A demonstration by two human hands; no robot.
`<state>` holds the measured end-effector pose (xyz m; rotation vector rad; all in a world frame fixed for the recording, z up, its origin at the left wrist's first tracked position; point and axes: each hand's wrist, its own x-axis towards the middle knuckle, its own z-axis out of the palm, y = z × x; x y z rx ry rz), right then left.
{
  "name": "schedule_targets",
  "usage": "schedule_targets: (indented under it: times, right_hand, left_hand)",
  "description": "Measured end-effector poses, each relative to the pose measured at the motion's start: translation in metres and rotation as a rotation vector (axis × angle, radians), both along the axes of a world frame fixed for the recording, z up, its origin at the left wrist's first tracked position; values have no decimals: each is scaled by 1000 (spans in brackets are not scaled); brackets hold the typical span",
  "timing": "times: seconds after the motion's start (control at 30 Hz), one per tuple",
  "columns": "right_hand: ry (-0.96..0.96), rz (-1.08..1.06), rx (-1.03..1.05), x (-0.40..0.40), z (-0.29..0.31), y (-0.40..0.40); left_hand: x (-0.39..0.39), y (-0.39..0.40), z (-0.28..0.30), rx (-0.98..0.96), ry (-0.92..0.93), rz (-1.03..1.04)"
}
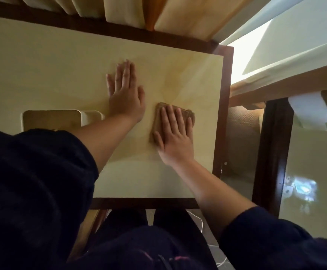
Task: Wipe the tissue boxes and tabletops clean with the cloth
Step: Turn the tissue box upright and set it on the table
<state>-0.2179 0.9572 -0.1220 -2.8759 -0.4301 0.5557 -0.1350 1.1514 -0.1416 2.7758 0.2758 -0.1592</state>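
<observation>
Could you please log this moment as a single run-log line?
step: wiping tabletop | right hand: flat on cloth | left hand: flat on table | tissue box: beside left forearm

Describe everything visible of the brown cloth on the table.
The cloth is brown, soft-looking and folded into a rough square pad. It lies flat on the pale tabletop, toward its right edge. The right hand presses on it with straight fingers, covering most of it. The left hand rests beside it, not touching.
</observation>
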Motion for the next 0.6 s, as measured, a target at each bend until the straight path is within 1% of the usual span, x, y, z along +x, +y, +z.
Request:
schedule_targets:
  times: [0.23, 0.33, 0.47, 0.53, 0.6]
  right_hand:
    - [-84, -28, 5, 162, -5, 20]
    - [-99, -39, -21, 207, -4, 34]
    - [-115, -46, -38, 221, -2, 42]
    - [-101, -27, -14, 199, 0, 39]
    - [-93, 34, 27, 152, 2, 33]
  left_hand:
    - [2, -6, -8, 21, -67, 33]
    - [1, -6, -10, 42, -69, 34]
    - [1, -4, -12, 73, -75, 21]
    - [1, -5, -12, 64, -90, 32]
    - [1, -5, -14, 39, -111, 38]
